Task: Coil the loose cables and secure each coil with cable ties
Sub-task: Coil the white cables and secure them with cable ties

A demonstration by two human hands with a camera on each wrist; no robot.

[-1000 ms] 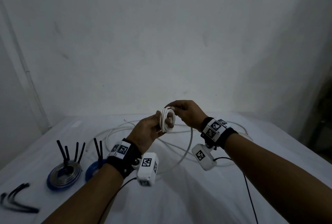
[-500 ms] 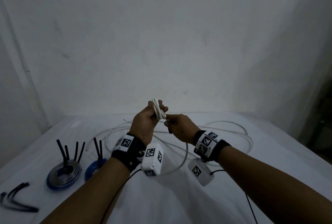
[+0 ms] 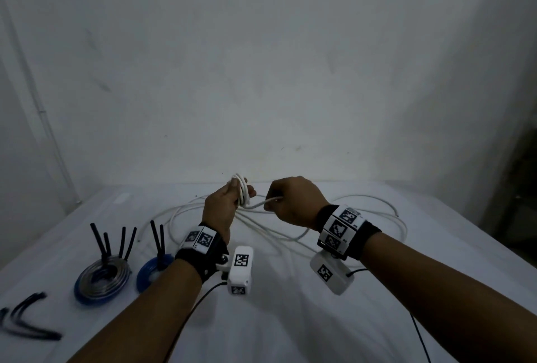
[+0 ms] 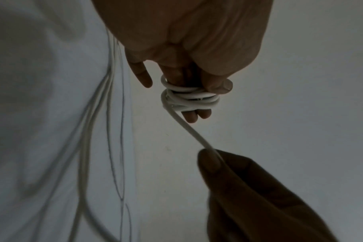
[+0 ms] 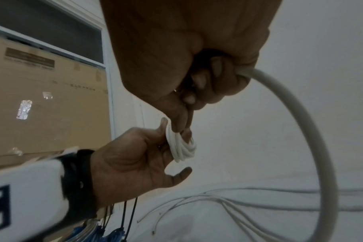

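No words, brands or numbers can be read. The cardboard box (image 5: 48,104) in the right wrist view bears a dark label (image 5: 29,59) with print below it, probably lines of text, too blurred to make out. The wristbands (image 3: 340,229) carry only black-and-white square markers.

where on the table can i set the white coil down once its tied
Free: the bare cloth between the forearms, near the table's front edge. Crowded: the far middle holds the loose white cable; the left has two blue coils and spare black ties.
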